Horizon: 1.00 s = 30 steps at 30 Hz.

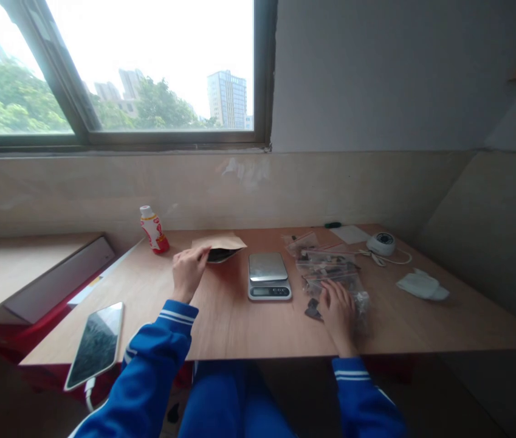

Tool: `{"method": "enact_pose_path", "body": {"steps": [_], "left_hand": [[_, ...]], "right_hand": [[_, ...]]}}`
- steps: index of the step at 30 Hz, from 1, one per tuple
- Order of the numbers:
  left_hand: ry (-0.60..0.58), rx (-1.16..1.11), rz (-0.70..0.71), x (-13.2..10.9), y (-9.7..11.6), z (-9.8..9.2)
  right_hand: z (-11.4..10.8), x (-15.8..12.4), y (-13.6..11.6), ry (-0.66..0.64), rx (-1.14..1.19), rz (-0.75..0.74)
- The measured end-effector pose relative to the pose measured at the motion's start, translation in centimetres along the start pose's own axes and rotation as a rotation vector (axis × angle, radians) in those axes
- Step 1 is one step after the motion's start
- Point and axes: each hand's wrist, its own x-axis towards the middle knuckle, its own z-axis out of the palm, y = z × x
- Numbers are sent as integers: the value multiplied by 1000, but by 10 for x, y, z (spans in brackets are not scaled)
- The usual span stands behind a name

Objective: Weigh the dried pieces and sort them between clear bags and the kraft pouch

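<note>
My right hand (338,308) lies over plastic bags (330,261) toward the front edge of the tabletop (239,334); can't tell if gripping. Scale (268,269) mid-tabletop. My left hand (188,269) pinches the paper bag (222,242) near the back edge, likely keeping it open; mouth faces front edge, mouth's long axis left-right.

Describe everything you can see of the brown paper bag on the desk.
The bag is tan-brown and looks like paper. Its mouth gapes towards the person, showing a dark inside; any contents cannot be made out. It appears to lie on the desk, left of the scale and apart from it. The left hand pinches the left end of its mouth.
</note>
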Motion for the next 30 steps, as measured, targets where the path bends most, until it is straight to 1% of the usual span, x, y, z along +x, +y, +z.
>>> {"method": "enact_pose_path", "body": {"steps": [2,3,5,7,9,13,17,19,22,23,24,25,27,28,30], "left_hand": [[163,-82,-13,13,13,-29],[215,-119,-62,19,18,-41],[225,-154,-162,28,25,-59],[184,-141,-186,31,27,-66],[192,-133,-183,29,26,-66],[318,-118,-192,23,26,-64],[426,-69,-201,23,31,-65],[404,-40,-208,23,33,-62],[251,-8,-193,20,37,-53],[223,-8,-180,18,38,-51],[229,-12,-160,16,40,-50],[270,-19,-128,14,42,-50],[409,-27,-40,8,48,-51],[482,-31,4,4,50,-53],[593,-53,82,-9,55,-54]], "right_hand": [[0,0,0,-5,7,6],[0,-1,0,-5,9,6],[1,-1,1,-4,9,3],[2,-1,2,-4,3,-3],[3,-1,3,-4,-3,-9],[3,-2,4,6,0,-19],[5,-3,5,15,-1,-26],[5,-3,5,21,-4,-27],[5,-3,5,23,8,-21],[4,-2,5,22,16,-18],[3,-2,4,20,24,-14],[3,-2,4,21,32,-9],[2,-1,3,34,42,2],[1,-1,3,52,42,9],[1,-2,2,103,33,27]]}}
